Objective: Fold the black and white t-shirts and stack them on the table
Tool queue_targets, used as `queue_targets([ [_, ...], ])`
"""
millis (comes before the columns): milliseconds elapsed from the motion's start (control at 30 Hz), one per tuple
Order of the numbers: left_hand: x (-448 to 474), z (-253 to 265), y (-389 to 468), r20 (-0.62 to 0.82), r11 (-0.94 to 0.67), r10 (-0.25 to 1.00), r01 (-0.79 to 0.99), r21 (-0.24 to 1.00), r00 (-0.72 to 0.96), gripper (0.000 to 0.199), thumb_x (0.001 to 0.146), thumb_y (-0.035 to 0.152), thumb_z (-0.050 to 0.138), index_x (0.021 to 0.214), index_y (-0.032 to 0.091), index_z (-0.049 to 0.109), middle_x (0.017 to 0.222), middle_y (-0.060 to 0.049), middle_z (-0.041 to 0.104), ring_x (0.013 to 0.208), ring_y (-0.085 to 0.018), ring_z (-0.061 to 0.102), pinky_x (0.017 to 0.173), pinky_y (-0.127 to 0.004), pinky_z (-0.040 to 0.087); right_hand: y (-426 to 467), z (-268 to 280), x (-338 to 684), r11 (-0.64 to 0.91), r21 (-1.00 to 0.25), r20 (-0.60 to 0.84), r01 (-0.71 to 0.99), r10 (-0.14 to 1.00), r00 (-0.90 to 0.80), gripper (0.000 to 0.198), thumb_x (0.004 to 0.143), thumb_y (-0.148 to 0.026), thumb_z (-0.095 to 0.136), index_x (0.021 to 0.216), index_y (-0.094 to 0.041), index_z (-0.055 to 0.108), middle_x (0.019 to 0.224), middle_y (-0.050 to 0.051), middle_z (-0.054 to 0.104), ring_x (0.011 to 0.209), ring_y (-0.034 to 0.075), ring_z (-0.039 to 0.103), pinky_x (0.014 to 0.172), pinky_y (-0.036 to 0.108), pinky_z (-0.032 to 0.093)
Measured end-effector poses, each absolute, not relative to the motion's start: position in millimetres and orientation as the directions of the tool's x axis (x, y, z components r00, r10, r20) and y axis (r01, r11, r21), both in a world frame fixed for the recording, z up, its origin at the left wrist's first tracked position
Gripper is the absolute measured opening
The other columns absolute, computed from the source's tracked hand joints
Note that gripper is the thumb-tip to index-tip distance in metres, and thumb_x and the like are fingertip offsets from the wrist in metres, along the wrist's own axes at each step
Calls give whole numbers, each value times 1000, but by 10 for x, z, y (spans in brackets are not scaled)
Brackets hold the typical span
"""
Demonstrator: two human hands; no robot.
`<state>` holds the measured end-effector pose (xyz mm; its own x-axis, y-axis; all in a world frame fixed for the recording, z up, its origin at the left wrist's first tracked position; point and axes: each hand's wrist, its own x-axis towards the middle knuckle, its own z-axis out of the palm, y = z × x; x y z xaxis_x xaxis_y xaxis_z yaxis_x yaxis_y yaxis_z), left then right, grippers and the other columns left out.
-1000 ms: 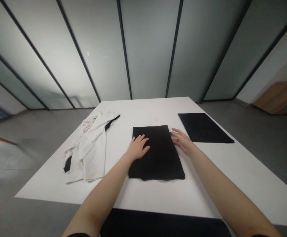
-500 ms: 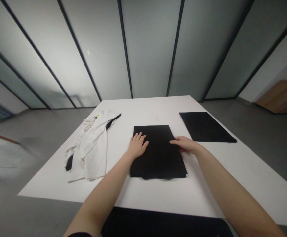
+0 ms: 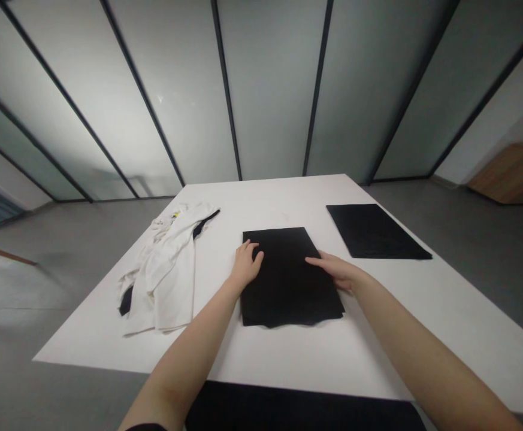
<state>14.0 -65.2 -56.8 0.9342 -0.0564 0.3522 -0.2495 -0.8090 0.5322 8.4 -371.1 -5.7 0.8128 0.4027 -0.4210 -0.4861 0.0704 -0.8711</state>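
Observation:
A black, flat rectangular stack (image 3: pixel 288 281) of thin, sheet-like pieces lies in the middle of the white table. Its near edge is wavy and the layers do not quite line up. My left hand (image 3: pixel 246 263) rests along its left edge, fingers and thumb apart, fingertips on the top near the far corner. At the right edge, my right hand (image 3: pixel 335 268) has its thumb on top and its other fingers down at the side, partly hidden, holding the edge.
Another black flat rectangle (image 3: pixel 375 231) lies near the right edge of the white table (image 3: pixel 270 203). White garments with dark parts (image 3: pixel 166 275) are heaped at the left. Frosted glass panels (image 3: pixel 270 90) stand behind the table, and a wooden piece (image 3: pixel 513 173) is at far right.
The black stack has turned slightly, and its near end has shifted a little to the right. My left fingers have drawn back toward its left edge. My right hand stays at the right edge.

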Motion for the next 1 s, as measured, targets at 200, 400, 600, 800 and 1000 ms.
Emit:
queue_targets([
  [200, 221, -530, -545, 405, -731, 82, -221, 646, 911, 26, 96, 27, 64, 121, 22, 69, 128, -14, 73, 130, -32, 66, 117, -53, 48, -3474, -241, 81, 81, -971, -195, -225, 279, 940, 73, 80, -27, 82, 148, -32, 56, 142, 8, 73, 129, 33, 70, 117, 55, 52],
  [400, 199, -450, -550, 197, -493, 330, -10, 870, 923, 43, 91, 30, 72, 130, 19, 58, 128, -17, 68, 120, -29, 68, 104, -46, 55, -3443, -234, 78, 92, -971, -191, -222, 269, 944, 80, 79, -27, 82, 153, -35, 52, 145, 6, 71, 130, 32, 69, 119, 52, 51],
  [600, 61, -234, -685, -185, -41, 163, 194, 980, 969, 81, 90, 35, 75, 156, 28, 29, 96, -3, 71, 72, -17, 70, 66, -29, 56, -3448, -253, 74, 146, -945, -225, -293, 362, 905, 87, 79, -24, 80, 159, -38, 47, 146, 4, 71, 128, 33, 71, 117, 53, 53],
  [800, -65, 62, -109, -336, -291, -335, 242, 925, 880, 56, 80, 35, 82, 133, 27, 64, 76, 5, 61, 49, -8, 46, 41, -18, 28, -3651, -244, 157, 32, -953, -236, -302, 546, 804, 93, 80, -25, 81, 165, -36, 44, 152, 4, 68, 132, 34, 69, 120, 54, 49],
  [1000, -83, 124, 581, -143, 13, -529, 177, 984, 837, 70, 97, 72, 55, 136, 15, 66, 49, 7, 47, 40, -10, 40, 43, -21, 34, -3641, -261, 149, -58, -979, -163, -198, 805, 570, 106, 80, -30, 88, 171, -31, 34, 170, 6, 49, 153, 33, 50, 132, 49, 31],
])
